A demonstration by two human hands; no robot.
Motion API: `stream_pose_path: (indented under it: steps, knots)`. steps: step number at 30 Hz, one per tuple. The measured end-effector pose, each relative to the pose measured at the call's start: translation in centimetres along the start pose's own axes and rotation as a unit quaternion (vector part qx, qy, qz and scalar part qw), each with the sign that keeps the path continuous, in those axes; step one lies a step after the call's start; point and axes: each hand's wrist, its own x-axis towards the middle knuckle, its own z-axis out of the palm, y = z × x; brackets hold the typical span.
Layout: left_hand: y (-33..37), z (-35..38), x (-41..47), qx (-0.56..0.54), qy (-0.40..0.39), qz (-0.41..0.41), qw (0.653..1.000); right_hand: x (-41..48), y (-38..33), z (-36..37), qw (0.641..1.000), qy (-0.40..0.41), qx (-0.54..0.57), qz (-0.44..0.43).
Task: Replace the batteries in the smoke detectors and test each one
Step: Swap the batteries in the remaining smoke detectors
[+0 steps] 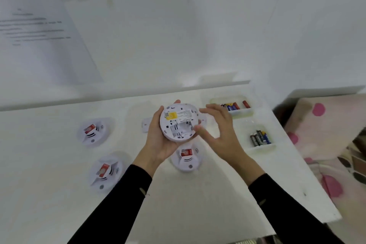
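Above the white surface [178, 214], smoke detector [179, 122] back-up in my left hand [161, 140], battery bay open and looking empty.

Left grip wrapped around the detector's rim, holding it clear of the surface; right hand [217, 132] wide open, holding nothing, thumb tip at the bay's edge. Next: take fresh cells from the near tray [260, 138], not the far tray [235, 106]; check polarity marks before seating. Three other detectors [93, 131] wait, face-up.

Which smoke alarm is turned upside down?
The smoke alarm held in the left hand. Its back shows; the three on the table lie face up.
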Motion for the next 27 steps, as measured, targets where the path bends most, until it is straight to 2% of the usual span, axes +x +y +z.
stream_pose_path:
  steps: [2, 3, 5, 7, 9, 11, 14, 16, 19, 21, 24, 25, 27]
  knots:
    - [-1.2, 0.9, 0.7, -0.002, -0.014, -0.005, 1.000, 0.5, 3.0, -3.4, 0.998, 0.034, -0.042, 0.037]
    - [-1.9, 1.4, 1.1, -0.002, -0.019, -0.008, 1.000, 0.9, 4.6, -5.3, 0.995, 0.022, -0.069, 0.075]
    - [-3.1, 2.1, 2.0, 0.000, -0.022, -0.017, 1.000, 1.8, 7.4, -8.9, 0.973, -0.055, -0.126, 0.184]
    - [-4.2, 2.8, 2.9, 0.002, -0.016, -0.021, 1.000, 2.6, 9.7, -11.6, 0.927, -0.144, -0.220, 0.267]
    - [-5.4, 3.5, 3.7, 0.004, -0.015, -0.023, 1.000, 3.0, 11.0, -12.8, 0.891, -0.200, -0.290, 0.287]
    - [-6.4, 4.1, 4.3, 0.006, -0.012, -0.024, 1.000, 2.7, 11.3, -12.9, 0.874, -0.239, -0.300, 0.297]
    - [-7.7, 4.6, 4.9, 0.005, -0.008, -0.024, 1.000, 2.3, 11.5, -12.2, 0.843, -0.281, -0.377, 0.262]
    - [-8.4, 4.8, 5.2, 0.005, 0.000, -0.021, 1.000, 2.3, 11.8, -12.0, 0.845, -0.273, -0.395, 0.235]
    - [-8.7, 5.1, 5.5, 0.005, -0.007, -0.020, 1.000, 2.1, 12.2, -12.0, 0.880, -0.245, -0.352, 0.205]
    - [-9.1, 5.2, 5.8, 0.003, -0.009, -0.013, 1.000, 1.8, 11.9, -12.6, 0.919, -0.198, -0.266, 0.214]
    - [-9.3, 5.5, 6.1, 0.004, -0.010, -0.010, 1.000, 1.1, 9.9, -13.4, 0.975, -0.045, -0.070, 0.204]
    - [-9.3, 5.4, 6.1, 0.003, -0.011, -0.007, 1.000, 0.9, 8.9, -13.4, 0.981, 0.025, 0.011, 0.191]
    - [-9.4, 5.4, 6.1, -0.001, -0.011, 0.005, 1.000, 0.5, 6.6, -12.9, 0.965, 0.110, 0.166, 0.172]
